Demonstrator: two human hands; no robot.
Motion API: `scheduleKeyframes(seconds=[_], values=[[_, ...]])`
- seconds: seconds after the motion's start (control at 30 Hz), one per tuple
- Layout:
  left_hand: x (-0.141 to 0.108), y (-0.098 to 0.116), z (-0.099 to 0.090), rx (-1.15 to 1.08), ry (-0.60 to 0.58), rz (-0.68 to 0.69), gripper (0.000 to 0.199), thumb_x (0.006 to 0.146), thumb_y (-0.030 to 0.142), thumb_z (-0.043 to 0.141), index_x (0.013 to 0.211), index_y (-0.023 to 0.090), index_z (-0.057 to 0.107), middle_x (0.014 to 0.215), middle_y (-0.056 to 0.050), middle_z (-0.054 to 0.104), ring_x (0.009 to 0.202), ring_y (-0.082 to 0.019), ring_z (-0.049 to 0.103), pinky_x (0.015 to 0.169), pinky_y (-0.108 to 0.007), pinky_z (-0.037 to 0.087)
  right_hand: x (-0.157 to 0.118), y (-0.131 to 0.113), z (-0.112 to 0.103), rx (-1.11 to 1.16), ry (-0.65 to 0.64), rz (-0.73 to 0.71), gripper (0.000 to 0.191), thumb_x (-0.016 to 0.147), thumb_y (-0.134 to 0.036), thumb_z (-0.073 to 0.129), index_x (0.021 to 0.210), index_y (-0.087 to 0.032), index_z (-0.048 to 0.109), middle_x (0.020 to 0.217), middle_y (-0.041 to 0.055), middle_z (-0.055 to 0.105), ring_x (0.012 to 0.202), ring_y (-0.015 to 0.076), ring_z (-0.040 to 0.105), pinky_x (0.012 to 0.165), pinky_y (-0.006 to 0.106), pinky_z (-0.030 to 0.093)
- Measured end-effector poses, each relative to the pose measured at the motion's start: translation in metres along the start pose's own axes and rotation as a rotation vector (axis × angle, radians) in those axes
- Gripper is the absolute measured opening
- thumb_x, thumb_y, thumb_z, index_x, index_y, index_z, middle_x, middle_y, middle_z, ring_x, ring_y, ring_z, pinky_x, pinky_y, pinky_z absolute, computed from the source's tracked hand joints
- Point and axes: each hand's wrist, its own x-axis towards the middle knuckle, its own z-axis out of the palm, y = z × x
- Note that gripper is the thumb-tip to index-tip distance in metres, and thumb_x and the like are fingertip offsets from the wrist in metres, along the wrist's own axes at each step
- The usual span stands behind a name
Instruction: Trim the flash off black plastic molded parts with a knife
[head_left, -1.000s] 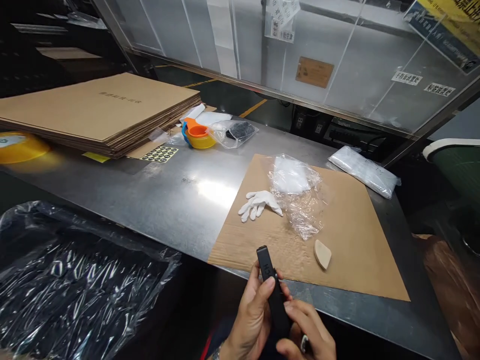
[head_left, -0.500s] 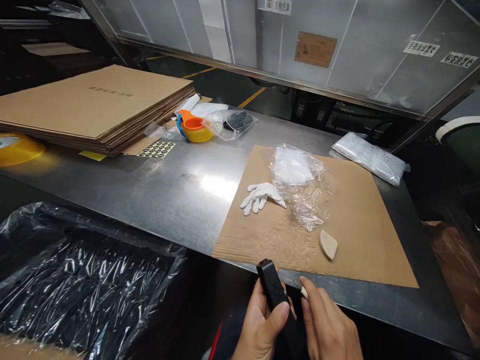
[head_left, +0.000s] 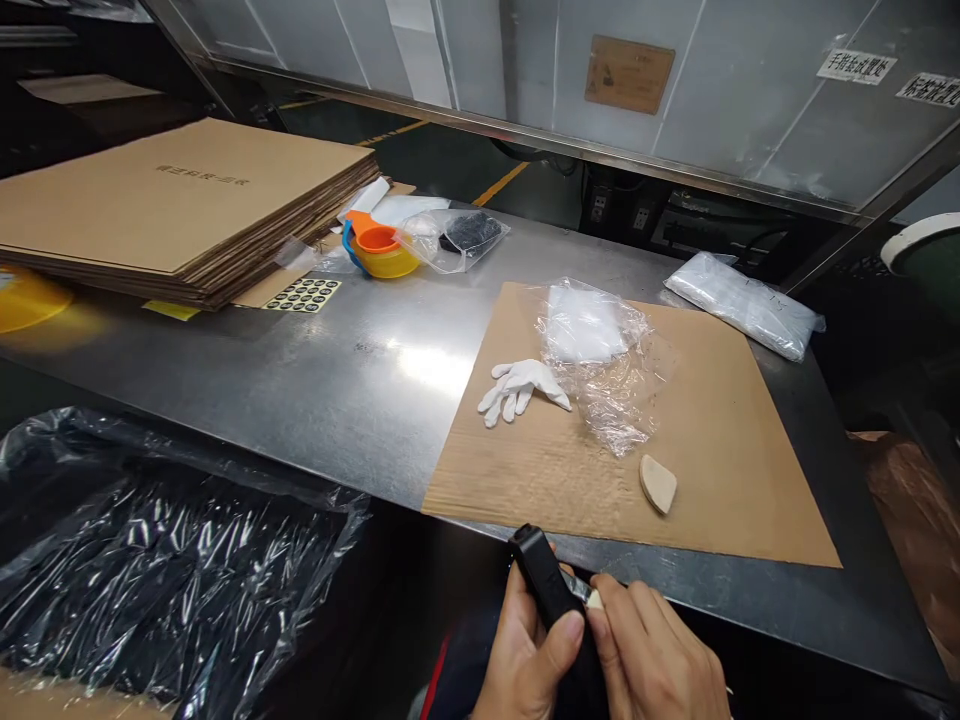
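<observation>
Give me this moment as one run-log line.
left hand: holds black part; right hand: holds blade-like tool at part's side; white glove: on cardboard sheet

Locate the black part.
Head view, bottom, just right of centre: the black part is in the left hand, beside the blade in the right hand.

The worktop (head_left: 352, 390) is shiny metal. The bar (head_left: 546, 575) looks like matt plastic, the blade (head_left: 577, 587) glossy metal, the glove (head_left: 529, 384) cloth.
</observation>
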Motion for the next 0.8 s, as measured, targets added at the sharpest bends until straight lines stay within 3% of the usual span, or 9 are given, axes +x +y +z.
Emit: scheduleKeyframes(seconds=[0.47, 0.8], values=[[0.0001, -0.002, -0.0004, -0.002, 0.039, -0.014, 0.051, 0.06, 0.033, 0.081, 0.105, 0.027, 0.058, 0.084, 0.001, 0.058, 0.079, -0.014, 0.055, 0.08, -0.028, 0.043, 0.0005, 0.002, 0.0003, -0.019, -0.004, -0.018, 0.032, 0.097, -0.031, 0.031, 0.1, -0.015, 0.059, 0.067, 0.003, 0.058, 0.058, 0.0143, 0.059, 0.052, 0.025, 0.04], [0.0019, -0.0048, 0.0001, -0.001, 0.022, 0.004, 0.049, 0.061, 0.033, 0.08, 0.104, 0.027, 0.057, 0.085, 0.001, 0.059, 0.089, -0.018, 0.057, 0.087, -0.03, 0.041, 0.0001, 0.0017, 0.0027, -0.043, -0.016, -0.003, 0.036, 0.098, -0.031, 0.028, 0.098, -0.015, 0.061, 0.065, 0.0028, 0.058, 0.058, 0.014, 0.06, 0.051, 0.025, 0.04]])
